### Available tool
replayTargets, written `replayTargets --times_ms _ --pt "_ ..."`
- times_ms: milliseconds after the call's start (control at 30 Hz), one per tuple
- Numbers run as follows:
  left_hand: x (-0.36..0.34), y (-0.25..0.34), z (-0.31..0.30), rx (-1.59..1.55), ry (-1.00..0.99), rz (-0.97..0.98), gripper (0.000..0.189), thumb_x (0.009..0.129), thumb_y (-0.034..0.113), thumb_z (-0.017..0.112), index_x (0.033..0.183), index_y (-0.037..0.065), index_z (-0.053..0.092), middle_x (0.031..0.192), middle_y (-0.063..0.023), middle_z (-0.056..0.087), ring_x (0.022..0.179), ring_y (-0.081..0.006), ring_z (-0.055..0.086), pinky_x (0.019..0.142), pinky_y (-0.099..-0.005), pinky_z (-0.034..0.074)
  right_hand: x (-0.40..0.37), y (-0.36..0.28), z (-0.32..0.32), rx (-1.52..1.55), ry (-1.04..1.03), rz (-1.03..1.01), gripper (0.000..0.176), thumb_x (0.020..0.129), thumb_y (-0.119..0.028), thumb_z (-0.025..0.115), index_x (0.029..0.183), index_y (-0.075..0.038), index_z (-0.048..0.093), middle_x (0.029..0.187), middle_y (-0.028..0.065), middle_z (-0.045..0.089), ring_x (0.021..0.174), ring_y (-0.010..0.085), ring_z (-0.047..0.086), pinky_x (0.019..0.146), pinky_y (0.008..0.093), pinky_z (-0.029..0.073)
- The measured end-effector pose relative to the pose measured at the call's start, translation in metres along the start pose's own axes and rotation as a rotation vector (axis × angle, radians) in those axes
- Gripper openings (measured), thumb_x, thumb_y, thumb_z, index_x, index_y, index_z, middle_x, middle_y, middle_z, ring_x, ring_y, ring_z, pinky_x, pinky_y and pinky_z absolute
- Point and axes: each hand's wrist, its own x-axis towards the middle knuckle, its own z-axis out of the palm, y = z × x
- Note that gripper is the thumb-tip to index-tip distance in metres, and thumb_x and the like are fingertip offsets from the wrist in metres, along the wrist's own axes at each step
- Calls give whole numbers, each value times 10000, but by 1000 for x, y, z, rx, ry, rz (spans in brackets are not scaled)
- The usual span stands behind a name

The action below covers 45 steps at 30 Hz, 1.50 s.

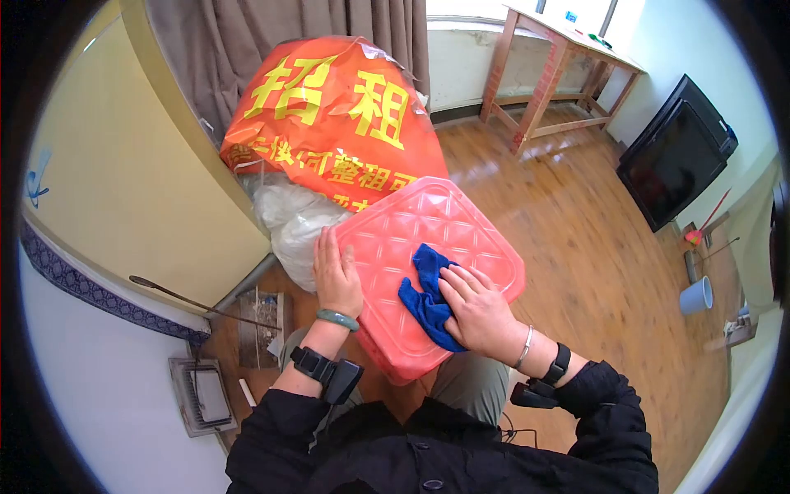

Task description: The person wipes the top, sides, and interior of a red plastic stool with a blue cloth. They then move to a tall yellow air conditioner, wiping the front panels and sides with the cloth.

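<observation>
A pink plastic stool (378,262) with a quilted square top stands in front of my knees. My left hand (336,272) lies flat on its left edge, fingers stretched out and holding nothing. On the right half of the top is a crumpled blue cloth (428,306). My right hand (476,309) presses on this cloth, its fingers bent over the right side of it. Part of the cloth is hidden under the palm.
Behind the stool sits a large bundle under a red banner (329,115), with clear plastic bags (296,222) below. A wooden table (568,49) stands by the window. A black television (679,160) leans at the right wall, near a blue bucket (696,296).
</observation>
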Motion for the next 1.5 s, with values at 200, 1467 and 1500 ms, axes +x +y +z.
replayTargets --times_ms 200,1467,1500 --pt "1 -2 0 35 0 22 493 1014 295 403 1435 43 357 1485 -184 364 1389 -360 301 1123 -469 240 45 43 24 -26 91 94 532 794 -251 570 1232 50 540 1319 223 532 1272 336 470 1093 432 333" --pt "2 -7 1 41 -6 38 519 1011 320 420 1415 -3 379 1485 -210 356 1378 -389 304 1142 -458 236 28 87 25 -33 78 319 532 858 -261 522 1289 48 485 1383 239 470 1318 360 419 1098 448 327" --pt "3 -7 1 43 -6 39 517 1010 317 425 1413 -5 382 1483 -210 358 1376 -390 306 1141 -458 238 20 79 24 -60 79 304 537 851 -265 528 1284 50 489 1381 244 470 1320 363 416 1102 454 322"
